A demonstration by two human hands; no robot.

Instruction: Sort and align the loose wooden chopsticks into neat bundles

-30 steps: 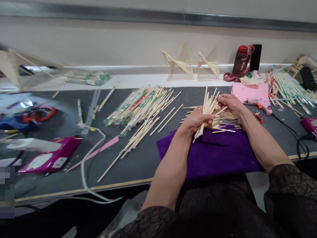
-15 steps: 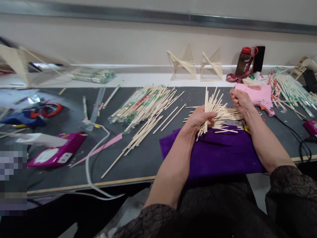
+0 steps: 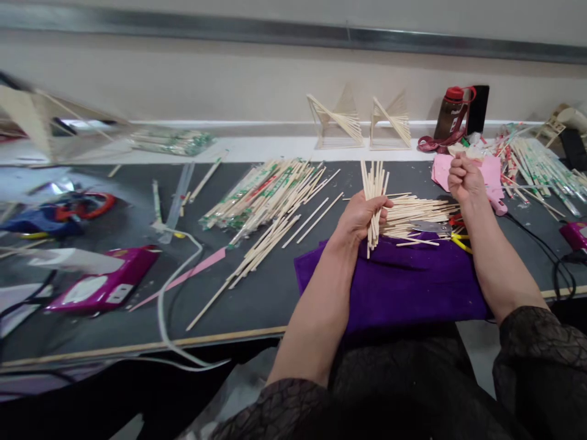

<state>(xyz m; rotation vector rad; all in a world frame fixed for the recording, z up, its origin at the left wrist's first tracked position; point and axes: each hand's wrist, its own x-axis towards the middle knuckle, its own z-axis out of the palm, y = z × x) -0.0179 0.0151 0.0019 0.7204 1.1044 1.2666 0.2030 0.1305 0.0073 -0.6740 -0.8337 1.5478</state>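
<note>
Wrapped around a bundle of thin wooden sticks (image 3: 375,174) is my left hand (image 3: 360,217). The bundle stands nearly upright above the edge of a folded purple cloth (image 3: 413,287). To the right, my right hand (image 3: 466,180) is raised in a closed fist in front of a pink sheet (image 3: 491,168); its curled fingers hide whatever might be inside. Between the hands lies a pile of loose wooden sticks (image 3: 417,211). Pliers with yellow and red handles (image 3: 461,242) lie against the pile, their metal end on the sticks.
Wrapped chopsticks (image 3: 261,189) and loose sticks (image 3: 261,253) lie left of me. Two stick models (image 3: 342,125) stand on the back ledge near a bottle (image 3: 448,116). A pink glue gun (image 3: 498,205) lies right. A white cable (image 3: 161,305) hangs over the table edge.
My left hand has shifted slightly left, and its sticks, fanned out before, are now closer together and more upright. My right fist has moved right, away from the bundle.
</note>
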